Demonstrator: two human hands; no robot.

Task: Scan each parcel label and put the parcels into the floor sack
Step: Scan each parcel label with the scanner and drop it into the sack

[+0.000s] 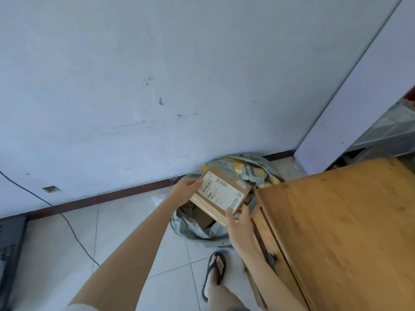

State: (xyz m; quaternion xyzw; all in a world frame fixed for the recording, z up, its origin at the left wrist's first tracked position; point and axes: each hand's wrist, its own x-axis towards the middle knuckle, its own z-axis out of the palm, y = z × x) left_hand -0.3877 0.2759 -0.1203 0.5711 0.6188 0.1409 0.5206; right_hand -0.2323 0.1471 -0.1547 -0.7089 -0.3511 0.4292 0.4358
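The left hand (185,191) grips the left edge of a flat cardboard parcel (221,195), held label up above the open grey floor sack (190,228). The right hand (238,225) pinches its near corner, just beside the wooden desk (341,221).

Label (221,193) print on parcel (207,209): too small to read. Fingers of my right hand (239,227): hidden under parcel. Sack (193,230) mouth: half covered by parcel, contents mostly unseen. Wooden cabinet (348,232): cut by right, bottom edges.
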